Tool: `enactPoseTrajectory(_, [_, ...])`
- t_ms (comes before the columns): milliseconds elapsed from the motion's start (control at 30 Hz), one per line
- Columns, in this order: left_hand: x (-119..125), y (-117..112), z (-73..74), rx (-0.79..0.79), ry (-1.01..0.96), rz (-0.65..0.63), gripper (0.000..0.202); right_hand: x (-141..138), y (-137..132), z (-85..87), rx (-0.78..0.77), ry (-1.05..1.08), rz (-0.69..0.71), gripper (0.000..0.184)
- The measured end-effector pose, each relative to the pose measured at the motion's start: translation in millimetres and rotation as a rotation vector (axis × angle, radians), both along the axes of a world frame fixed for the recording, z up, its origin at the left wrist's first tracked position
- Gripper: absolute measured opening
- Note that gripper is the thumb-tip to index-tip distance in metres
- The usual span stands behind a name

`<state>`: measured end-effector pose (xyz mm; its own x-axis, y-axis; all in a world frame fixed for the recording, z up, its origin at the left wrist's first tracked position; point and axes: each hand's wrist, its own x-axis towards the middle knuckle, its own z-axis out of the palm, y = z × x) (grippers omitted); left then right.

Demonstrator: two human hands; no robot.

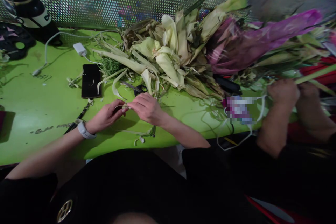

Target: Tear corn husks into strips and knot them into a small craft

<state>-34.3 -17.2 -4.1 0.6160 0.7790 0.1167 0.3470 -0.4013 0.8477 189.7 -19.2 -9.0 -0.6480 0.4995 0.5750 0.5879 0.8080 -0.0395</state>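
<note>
My left hand (pixel 106 116), with a white watch on its wrist, and my right hand (pixel 146 107) meet over the green table (pixel 39 112). Both pinch a thin pale strip of corn husk (pixel 123 106) between their fingertips. More of the strip trails down below my right wrist to the table's front edge. Just behind my hands lie scissors (pixel 136 88) and a big pile of pale green corn husks (pixel 168 52).
A black phone (pixel 90 80) lies left of the pile, with a white charger (pixel 79 48) and cable behind it. A purple plastic bag (pixel 252 42) lies on the husks at right. Another person's hands (pixel 291 92) work at the right. A perforated metal screen stands behind the table.
</note>
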Motion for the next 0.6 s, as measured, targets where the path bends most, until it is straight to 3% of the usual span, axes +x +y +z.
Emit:
enactPoseTrajectory(367, [1,-3,-14.4,0.100,0.009,0.101,0.027,-3,1,-1.4,-0.151,0.084,0.005,0.018])
enactPoseTrajectory(467, [1,-2,-13.6,0.044,-0.090,0.124,0.026,-2,2,-0.2,-0.131,0.112,-0.006,0.018])
enactPoseTrajectory(600, [1,0,-12.3,-0.152,-0.302,0.107,0.026,-1,3,4.1,-0.153,0.166,-0.066,0.021])
